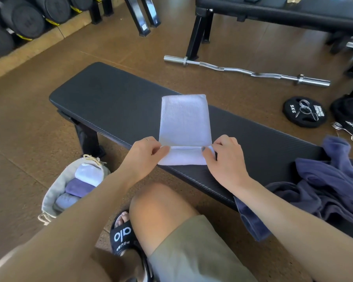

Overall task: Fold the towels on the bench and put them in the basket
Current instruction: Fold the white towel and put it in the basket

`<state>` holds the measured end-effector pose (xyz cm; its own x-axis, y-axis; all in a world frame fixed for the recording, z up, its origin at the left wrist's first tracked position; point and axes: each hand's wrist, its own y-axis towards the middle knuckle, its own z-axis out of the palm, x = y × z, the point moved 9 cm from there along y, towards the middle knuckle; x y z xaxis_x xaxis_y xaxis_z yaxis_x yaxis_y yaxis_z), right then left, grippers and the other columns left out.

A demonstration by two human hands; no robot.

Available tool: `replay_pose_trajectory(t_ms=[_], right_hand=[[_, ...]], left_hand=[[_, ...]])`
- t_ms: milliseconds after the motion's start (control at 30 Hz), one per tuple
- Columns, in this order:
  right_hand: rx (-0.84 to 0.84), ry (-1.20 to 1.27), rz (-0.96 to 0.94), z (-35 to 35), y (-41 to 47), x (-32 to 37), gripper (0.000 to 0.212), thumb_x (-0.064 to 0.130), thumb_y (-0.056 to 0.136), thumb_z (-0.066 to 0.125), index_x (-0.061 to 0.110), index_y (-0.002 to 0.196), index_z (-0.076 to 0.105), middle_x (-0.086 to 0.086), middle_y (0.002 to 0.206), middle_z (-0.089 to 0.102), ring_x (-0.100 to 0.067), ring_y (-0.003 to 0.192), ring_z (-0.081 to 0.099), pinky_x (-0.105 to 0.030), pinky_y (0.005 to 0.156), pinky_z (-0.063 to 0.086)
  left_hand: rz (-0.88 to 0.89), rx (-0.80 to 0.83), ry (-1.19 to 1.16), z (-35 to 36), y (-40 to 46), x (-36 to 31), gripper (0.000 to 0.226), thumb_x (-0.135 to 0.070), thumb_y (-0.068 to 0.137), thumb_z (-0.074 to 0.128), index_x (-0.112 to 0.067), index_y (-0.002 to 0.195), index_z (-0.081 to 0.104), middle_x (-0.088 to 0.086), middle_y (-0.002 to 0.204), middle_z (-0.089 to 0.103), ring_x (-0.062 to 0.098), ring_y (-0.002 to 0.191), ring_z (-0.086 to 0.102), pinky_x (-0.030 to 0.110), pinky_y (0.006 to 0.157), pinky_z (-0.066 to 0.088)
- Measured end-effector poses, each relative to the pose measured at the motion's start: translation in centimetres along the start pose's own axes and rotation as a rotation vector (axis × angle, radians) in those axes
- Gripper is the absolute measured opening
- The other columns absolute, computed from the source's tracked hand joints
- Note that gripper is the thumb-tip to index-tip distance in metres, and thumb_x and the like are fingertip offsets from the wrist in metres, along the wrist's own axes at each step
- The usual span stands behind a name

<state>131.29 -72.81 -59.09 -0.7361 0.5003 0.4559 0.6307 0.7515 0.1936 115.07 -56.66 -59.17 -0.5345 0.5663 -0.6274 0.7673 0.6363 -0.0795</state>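
The left hand (pixel 146 154) pinches the near left corner of a white towel (pixel 184 123) between thumb and curled fingers; the right hand (pixel 225 157) pinches the near right corner in the same manner, a dark-painted thumbnail lying on the cloth. Between the two hands the near edge of the towel is turned up into a narrow fold, while the rest of the strip lies flat, running toward 12 o'clock across the padded black bench (pixel 110 94). At 3 o'clock from the right hand, a heap of dark blue towels (pixel 330 186) lies crumpled on the bench, one corner hanging over its near edge. At 8 o'clock from the left hand, a pale fabric basket (pixel 55 192) with rope handles stands on the brown floor (pixel 29 119), just beside the bench leg; it holds three folded towels, white, purple and grey-blue, in a row. A bare knee, olive shorts and a black slide sandal (pixel 122 237) occupy the 6 o'clock foreground. At 1 o'clock beyond the bench lies a chrome curl bar (pixel 247 72); at 3 o'clock, black weight plates (pixel 304 112) with spring collars.
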Motion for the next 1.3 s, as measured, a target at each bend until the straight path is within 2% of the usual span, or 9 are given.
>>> replay_pose_trajectory(t_ms=[200, 300, 400, 533, 633, 800, 967, 1167, 1300], right_hand=[[-0.032, 0.017, 0.079, 0.1, -0.5, -0.3, 0.029, 0.036, 0.095, 0.058, 0.016, 0.074, 0.057, 0.004, 0.09, 0.049, -0.016, 0.088, 0.044, -0.032, 0.076, 0.041], [-0.055, 0.141, 0.128, -0.3, -0.6, -0.6, 0.024, 0.031, 0.091, 0.066, 0.019, 0.087, 0.046, 0.004, 0.093, 0.046, -0.017, 0.089, 0.042, -0.03, 0.075, 0.036], [-0.095, 0.06, -0.04, -0.8, -0.7, 1.0, 0.018, 0.018, 0.089, 0.068, 0.019, 0.098, 0.051, -0.001, 0.104, 0.049, -0.02, 0.092, 0.046, -0.036, 0.078, 0.044], [-0.135, -0.094, -0.366, -1.2, -1.3, 3.6, 0.012, 0.005, 0.087, 0.068, 0.011, 0.097, 0.062, -0.01, 0.107, 0.056, -0.027, 0.093, 0.055, -0.042, 0.082, 0.049], [-0.117, -0.167, -0.506, -1.3, -1.6, 4.3, 0.004, 0.008, 0.092, 0.063, 0.011, 0.091, 0.065, -0.005, 0.096, 0.062, -0.027, 0.091, 0.058, -0.04, 0.087, 0.047], [-0.001, -0.146, -0.595, -0.9, -1.0, 3.8, 0.023, 0.021, 0.102, 0.045, 0.015, 0.092, 0.066, 0.001, 0.093, 0.064, -0.023, 0.089, 0.059, -0.035, 0.091, 0.045], [0.121, -0.126, -0.662, -0.8, -1.3, 2.8, 0.023, 0.032, 0.093, 0.062, 0.015, 0.107, 0.07, 0.001, 0.112, 0.064, -0.023, 0.103, 0.058, -0.035, 0.097, 0.045], [0.104, -0.103, -0.657, -1.0, -0.9, 2.2, 0.025, 0.027, 0.091, 0.068, 0.015, 0.113, 0.071, 0.001, 0.117, 0.066, -0.022, 0.105, 0.06, -0.035, 0.1, 0.044], [0.079, -0.074, -0.617, -1.5, 0.0, 2.2, 0.027, 0.032, 0.099, 0.051, 0.017, 0.108, 0.071, 0.006, 0.107, 0.07, -0.018, 0.095, 0.062, -0.032, 0.109, 0.035]], left_hand=[[0.017, -0.042, 0.096, 0.0, 0.2, -0.1, 0.045, -0.037, 0.097, 0.058, -0.01, 0.065, 0.043, 0.003, 0.077, 0.046, 0.015, 0.061, 0.04, 0.028, 0.06, 0.035], [0.082, -0.135, 0.245, -1.2, -0.1, -1.6, 0.029, -0.038, 0.093, 0.064, -0.021, 0.084, 0.043, -0.003, 0.084, 0.048, 0.015, 0.064, 0.045, 0.027, 0.059, 0.037], [0.409, -0.197, 0.605, -0.8, -0.6, -5.7, 0.042, -0.013, 0.08, 0.077, -0.019, 0.109, 0.048, 0.004, 0.097, 0.052, 0.023, 0.074, 0.049, 0.034, 0.063, 0.043], [0.78, -0.039, 0.77, 3.0, -2.6, -7.8, 0.048, 0.015, 0.06, 0.067, -0.013, 0.099, 0.06, 0.007, 0.096, 0.057, 0.026, 0.077, 0.052, 0.039, 0.065, 0.048], [0.725, 0.008, 0.725, 3.1, -2.4, -6.8, 0.051, 0.02, 0.059, 0.06, -0.012, 0.1, 0.061, 0.006, 0.102, 0.059, 0.026, 0.082, 0.056, 0.041, 0.06, 0.051], [0.686, 0.047, 0.657, 2.8, -2.7, -5.7, 0.057, 0.019, 0.062, 0.058, -0.012, 0.11, 0.06, 0.004, 0.116, 0.058, 0.027, 0.101, 0.058, 0.042, 0.056, 0.054], [0.719, 0.054, 0.532, 2.0, -3.4, -5.6, 0.022, -0.021, 0.095, 0.052, -0.012, 0.112, 0.062, 0.001, 0.125, 0.057, 0.022, 0.114, 0.055, 0.039, 0.074, 0.056], [0.687, 0.058, 0.547, 2.0, -3.1, -5.2, 0.027, -0.021, 0.088, 0.06, -0.015, 0.114, 0.06, -0.001, 0.128, 0.056, 0.021, 0.116, 0.054, 0.04, 0.069, 0.058], [0.662, 0.062, 0.537, 1.6, -2.7, -4.8, 0.032, -0.014, 0.083, 0.059, -0.015, 0.115, 0.059, -0.003, 0.127, 0.055, 0.02, 0.116, 0.054, 0.04, 0.067, 0.058]])
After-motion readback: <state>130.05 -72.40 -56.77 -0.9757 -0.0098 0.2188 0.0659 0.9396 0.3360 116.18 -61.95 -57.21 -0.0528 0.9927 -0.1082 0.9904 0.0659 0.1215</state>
